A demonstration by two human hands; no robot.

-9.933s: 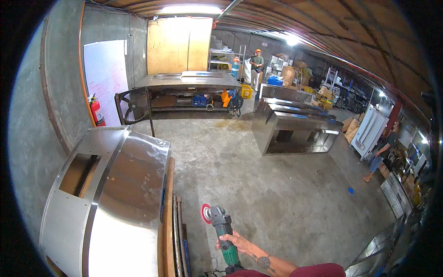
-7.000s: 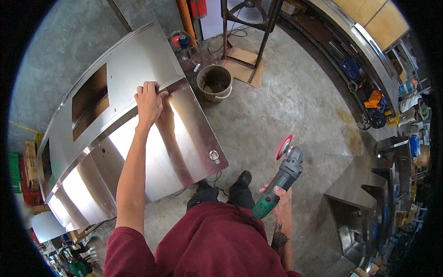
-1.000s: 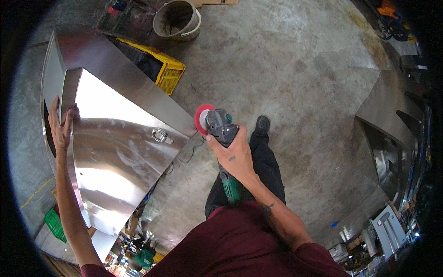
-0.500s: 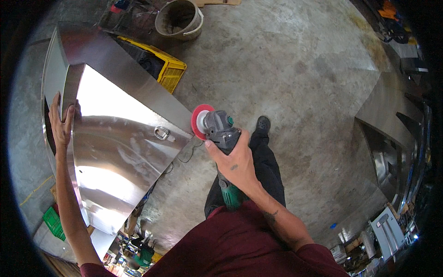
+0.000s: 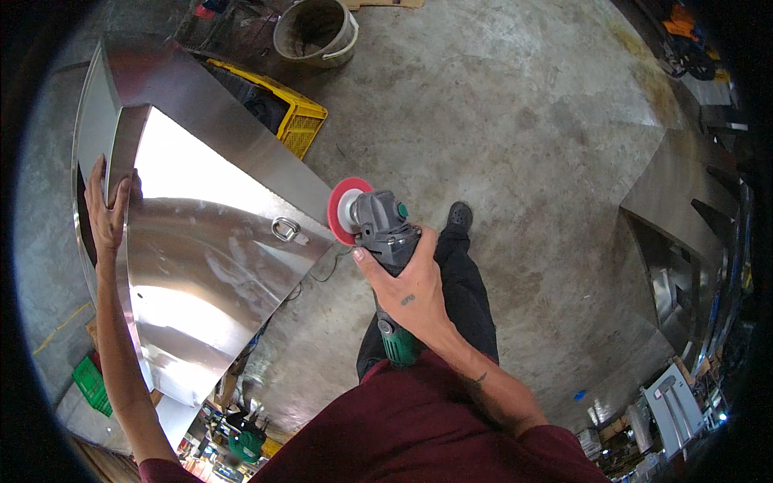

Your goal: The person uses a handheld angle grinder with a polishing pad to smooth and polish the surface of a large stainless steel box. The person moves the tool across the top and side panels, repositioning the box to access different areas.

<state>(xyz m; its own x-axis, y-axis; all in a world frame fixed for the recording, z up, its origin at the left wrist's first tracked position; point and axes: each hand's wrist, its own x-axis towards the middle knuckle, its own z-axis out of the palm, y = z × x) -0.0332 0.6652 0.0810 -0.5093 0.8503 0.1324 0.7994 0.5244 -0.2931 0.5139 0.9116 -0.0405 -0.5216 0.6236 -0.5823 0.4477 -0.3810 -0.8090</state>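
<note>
My right hand [image 5: 411, 294] is wrapped round the neck of an angle grinder [image 5: 386, 225], dark grey at the head and green at the back. Its red disc [image 5: 341, 211] with a pale centre faces left, beside the right corner of a large shiny sheet-metal housing [image 5: 205, 241]. At the housing's left side, my left hand [image 5: 106, 213] grips the upright flange, fingers on one side and thumb on the other. A metal D-ring [image 5: 286, 229] is fixed to the housing's curved face, near that right corner.
Behind the housing are a yellow crate [image 5: 302, 129] and a dirty bucket [image 5: 316, 32]. More sheet-metal pieces [image 5: 676, 193] stand at the right. A thin cable [image 5: 326, 274] lies on the concrete floor. A green crate [image 5: 93, 385] sits at lower left; a person in green [image 5: 245, 445] is near the bottom.
The grinder and my right hand have shifted slightly left, bringing the red disc a little over the housing's corner in view. My left hand keeps its place on the flange.
</note>
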